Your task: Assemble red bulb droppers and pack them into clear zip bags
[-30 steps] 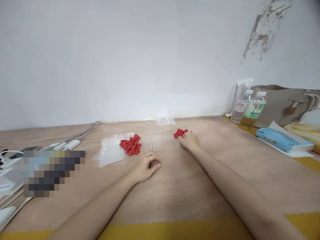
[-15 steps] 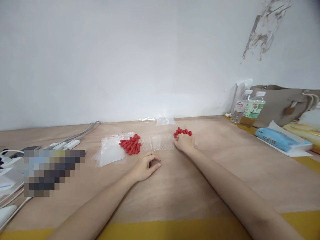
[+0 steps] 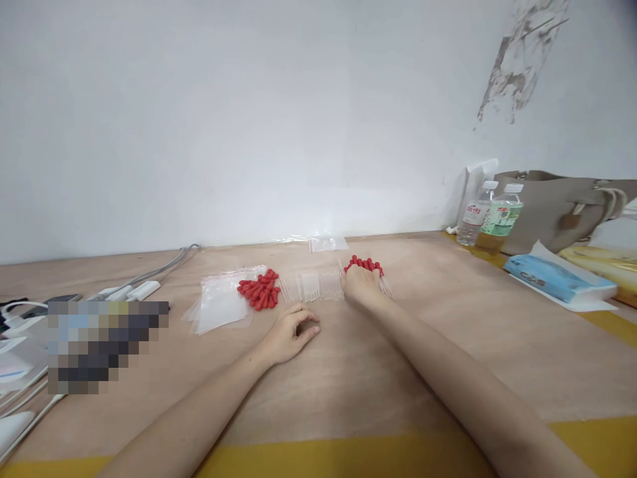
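Observation:
My right hand (image 3: 362, 285) is closed at the right end of a row of thin clear tubes (image 3: 311, 287). A slender clear dropper tube (image 3: 341, 267) sticks up from its fingertips. Just behind the hand lies a group of red rubber bulbs (image 3: 365, 262); clear tube ends (image 3: 385, 287) show below them, and the hand covers part of the group. Resting on the table in front of the row, my left hand (image 3: 291, 333) is empty, fingers curved and thumb apart. Nearby on its far left side sits a loose pile of red rubber bulbs (image 3: 259, 290).
Clear zip bags (image 3: 219, 309) are stacked left of the loose bulbs, and another bag (image 3: 328, 244) lies by the wall. Cables and chargers (image 3: 144, 290) occupy the left. At right stand two bottles (image 3: 501, 216), a tissue pack (image 3: 557, 275) and a grey bag (image 3: 547, 206).
My right hand has shifted slightly left and toward me, and a clear dropper tube now shows at its fingertips. The left hand has stayed in place.

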A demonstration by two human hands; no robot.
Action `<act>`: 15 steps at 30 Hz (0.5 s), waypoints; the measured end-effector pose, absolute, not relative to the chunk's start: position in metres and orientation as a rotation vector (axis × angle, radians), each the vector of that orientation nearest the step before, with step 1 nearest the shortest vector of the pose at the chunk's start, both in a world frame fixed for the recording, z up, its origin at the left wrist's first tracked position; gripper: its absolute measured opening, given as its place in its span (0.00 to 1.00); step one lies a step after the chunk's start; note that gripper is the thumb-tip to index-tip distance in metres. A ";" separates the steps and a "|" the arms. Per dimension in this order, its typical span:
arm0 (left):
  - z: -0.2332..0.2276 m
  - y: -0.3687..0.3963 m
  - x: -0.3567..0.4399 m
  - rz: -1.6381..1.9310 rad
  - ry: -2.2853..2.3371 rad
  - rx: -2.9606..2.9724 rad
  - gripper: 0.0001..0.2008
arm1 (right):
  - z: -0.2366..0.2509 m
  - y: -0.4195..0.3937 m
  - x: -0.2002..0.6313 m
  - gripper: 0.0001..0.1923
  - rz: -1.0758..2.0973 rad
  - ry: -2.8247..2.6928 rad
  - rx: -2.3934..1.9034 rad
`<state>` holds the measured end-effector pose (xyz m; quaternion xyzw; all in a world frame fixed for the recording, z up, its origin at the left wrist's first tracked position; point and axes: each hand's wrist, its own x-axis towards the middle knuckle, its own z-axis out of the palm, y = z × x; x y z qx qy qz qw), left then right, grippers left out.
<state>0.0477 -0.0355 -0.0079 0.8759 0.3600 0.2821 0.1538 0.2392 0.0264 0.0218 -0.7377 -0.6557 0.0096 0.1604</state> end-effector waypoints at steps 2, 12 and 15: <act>-0.006 -0.036 0.047 0.871 1.098 2.530 0.07 | 0.027 0.015 0.242 0.12 0.018 -1.894 -2.029; 0.056 0.087 -0.014 0.480 2.030 2.521 0.16 | -0.024 -0.034 0.298 0.13 0.047 -2.051 -1.196; 0.060 0.128 -0.017 0.211 2.048 2.450 0.15 | -0.032 -0.035 0.300 0.14 0.010 -2.039 -1.211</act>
